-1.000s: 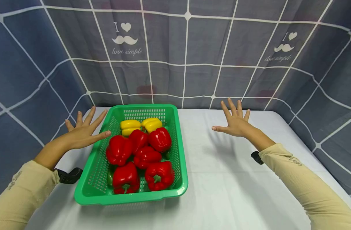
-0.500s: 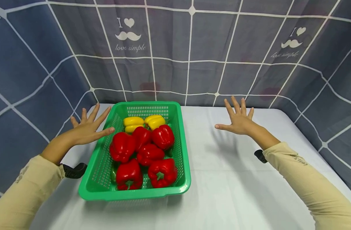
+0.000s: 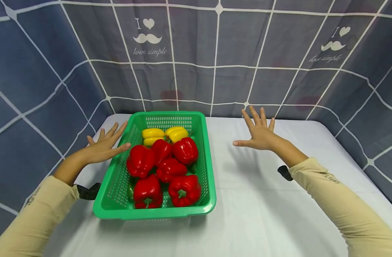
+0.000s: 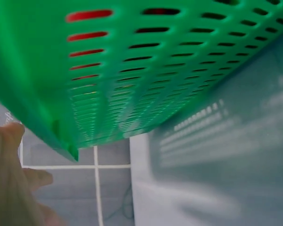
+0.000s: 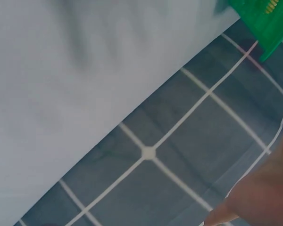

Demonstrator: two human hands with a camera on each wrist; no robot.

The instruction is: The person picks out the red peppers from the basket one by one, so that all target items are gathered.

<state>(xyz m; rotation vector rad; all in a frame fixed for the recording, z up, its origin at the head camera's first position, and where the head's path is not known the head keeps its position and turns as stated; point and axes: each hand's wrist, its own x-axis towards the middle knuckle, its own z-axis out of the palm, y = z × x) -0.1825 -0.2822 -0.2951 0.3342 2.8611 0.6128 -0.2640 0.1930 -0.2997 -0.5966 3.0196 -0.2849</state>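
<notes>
On the grey checked cloth, "I", a heart, a moustache and "love simple" are printed beyond the left hand, slightly rightward; the same print is repeated beyond and right of the right hand. Lettering on the left sleeve and right sleeve cannot be read.

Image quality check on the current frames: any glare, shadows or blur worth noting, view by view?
Head: small bright highlights on the red peppers, soft shadow on the white table from the right hand; left wrist: left hand blurred, light streaks within the shadow of the green basket; right wrist: soft overall, faint finger-like shadows on the table.
</notes>
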